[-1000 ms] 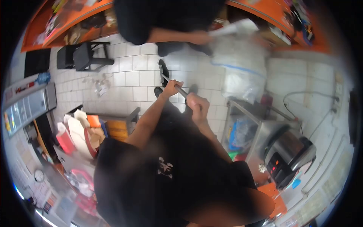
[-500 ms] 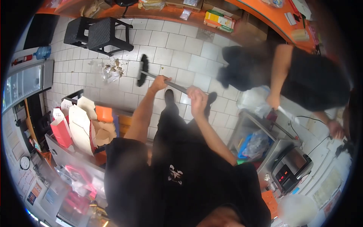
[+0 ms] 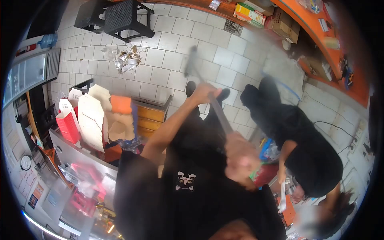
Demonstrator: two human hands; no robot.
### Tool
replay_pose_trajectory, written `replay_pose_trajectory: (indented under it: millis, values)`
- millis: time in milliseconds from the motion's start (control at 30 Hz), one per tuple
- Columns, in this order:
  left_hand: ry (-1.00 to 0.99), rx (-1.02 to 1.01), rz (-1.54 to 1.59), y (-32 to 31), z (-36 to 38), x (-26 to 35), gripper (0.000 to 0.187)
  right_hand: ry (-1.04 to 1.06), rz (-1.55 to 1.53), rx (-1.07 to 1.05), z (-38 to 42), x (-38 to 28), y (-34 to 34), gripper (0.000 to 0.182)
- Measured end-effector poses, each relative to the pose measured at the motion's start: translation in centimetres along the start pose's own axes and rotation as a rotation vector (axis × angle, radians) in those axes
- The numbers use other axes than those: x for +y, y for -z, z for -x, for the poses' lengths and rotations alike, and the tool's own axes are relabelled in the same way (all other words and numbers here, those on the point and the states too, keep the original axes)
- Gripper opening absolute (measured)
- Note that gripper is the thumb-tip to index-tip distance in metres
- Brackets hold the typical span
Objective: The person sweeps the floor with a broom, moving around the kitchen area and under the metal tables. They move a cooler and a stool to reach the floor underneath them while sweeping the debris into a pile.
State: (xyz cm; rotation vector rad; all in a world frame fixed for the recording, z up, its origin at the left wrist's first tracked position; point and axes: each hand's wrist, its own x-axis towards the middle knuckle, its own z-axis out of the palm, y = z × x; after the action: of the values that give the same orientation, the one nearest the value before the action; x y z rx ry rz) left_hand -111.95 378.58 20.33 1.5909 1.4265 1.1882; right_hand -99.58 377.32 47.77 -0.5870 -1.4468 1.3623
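Note:
My left hand (image 3: 205, 93) is wrapped round the lower handle of a broom (image 3: 219, 114). Farther up the handle, close to my body, my right hand (image 3: 241, 156) grips it too, smeared by motion. The blurred dark broom head (image 3: 191, 62) is over the pale floor tiles, just beyond my shoes. To the left of it lies a pile of crumpled litter and dirt (image 3: 127, 60), apart from the broom.
Black stools (image 3: 127, 19) stand beyond the litter. At left are a wooden drawer unit (image 3: 149, 120) and folded cartons (image 3: 91, 120). Close on my right a co-worker in black (image 3: 316, 164) bends over, holding something white (image 3: 283, 198). An orange counter (image 3: 340, 52) runs along the far right.
The broom head has moved right, away from the litter. My right hand has drawn back towards my body, and my left hand has shifted right. The co-worker has come nearer on my right.

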Motion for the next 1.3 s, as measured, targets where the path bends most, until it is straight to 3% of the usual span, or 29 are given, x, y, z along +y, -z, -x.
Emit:
replay_pose_trajectory:
  millis: [33,100,200,233,300,367,400,500,567,600,633,700,767,800,867,933,967,1033,1067,1100,1133,1167,1300]
  values:
    - [-0.003,-0.005,0.001,-0.4,0.6,-1.9,0.044,-0.029,0.169,-0.095,-0.2,0.5,-1.2,0.031]
    - [0.136,-0.217,0.029,-0.7,2.3,-6.8,0.046,-0.054,0.173,-0.184,-0.1,3.6,-3.8,0.025]
    - [0.111,-0.192,0.349,3.4,4.2,-13.0,0.039,-0.106,0.136,-0.208,-0.3,8.9,-5.1,0.023]
    - [0.242,-0.178,0.195,5.3,4.6,-13.4,0.040,-0.134,0.101,-0.178,0.2,10.1,-5.4,0.023]
    - [0.362,-0.020,-0.191,7.1,4.4,-13.2,0.046,-0.142,0.050,-0.085,0.5,11.5,-4.8,0.024]
    - [0.290,-0.015,-0.301,8.3,2.7,-10.6,0.041,-0.136,-0.078,0.087,-0.1,11.0,-3.6,0.028]
    - [0.286,-0.023,-0.296,8.0,2.3,-8.9,0.041,-0.151,-0.081,0.080,0.6,10.6,-1.5,0.033]
    - [0.115,-0.061,-0.232,4.0,0.4,-3.8,0.028,-0.158,-0.084,0.374,1.7,5.4,5.0,0.044]
    - [0.038,-0.107,-0.235,-0.3,-1.2,0.5,0.021,-0.139,-0.298,0.495,1.4,0.3,9.2,0.049]
    - [0.016,-0.078,-0.148,-2.6,-2.5,3.7,0.018,-0.089,-0.263,0.491,1.3,-2.3,10.8,0.049]
    - [-0.037,-0.053,-0.027,-4.7,-4.0,6.4,0.035,-0.042,-0.228,0.486,1.0,-4.7,11.9,0.049]
    - [-0.068,-0.128,0.006,-9.1,-6.5,9.1,0.041,0.033,-0.081,0.349,0.2,-8.0,13.3,0.051]
    - [-0.096,-0.173,0.095,-13.1,-9.4,9.7,0.046,0.083,-0.011,0.386,-0.4,-8.2,13.1,0.050]
    - [-0.096,-0.221,0.158,-15.1,-10.9,9.2,0.047,0.063,0.258,0.480,-0.6,-7.4,12.9,0.046]
    - [-0.183,-0.242,0.229,-19.0,-13.6,6.5,0.049,0.057,0.480,0.361,-2.5,-4.6,13.5,0.036]
    - [-0.093,-0.350,0.367,-20.4,-15.7,2.3,0.043,0.073,0.439,0.041,-5.9,-0.1,15.1,0.021]
    - [-0.003,-0.455,0.506,-20.3,-15.9,0.3,0.037,0.054,0.392,-0.009,-6.9,2.0,15.1,0.024]
    - [0.320,-0.432,0.572,-18.5,-15.0,-3.9,0.032,0.049,0.289,-0.059,-9.2,4.6,15.5,0.027]
    - [0.212,-0.353,0.619,-16.8,-13.9,-5.9,0.037,0.006,0.202,-0.058,-9.6,6.0,16.0,0.027]
    - [0.563,-0.292,0.539,-14.4,-12.7,-7.0,0.043,-0.037,0.114,-0.058,-9.5,7.7,16.6,0.027]
    - [0.751,-0.181,0.382,-12.7,-11.5,-9.3,0.049,-0.101,0.067,0.000,-9.2,9.5,16.9,0.026]
    - [0.546,-0.198,0.121,-10.5,-10.3,-11.5,0.048,-0.159,0.021,0.061,-8.8,11.4,17.1,0.025]
    - [0.376,-0.046,-0.358,-7.9,-13.0,-9.9,0.044,-0.347,-0.080,0.152,-8.0,15.9,21.8,0.033]
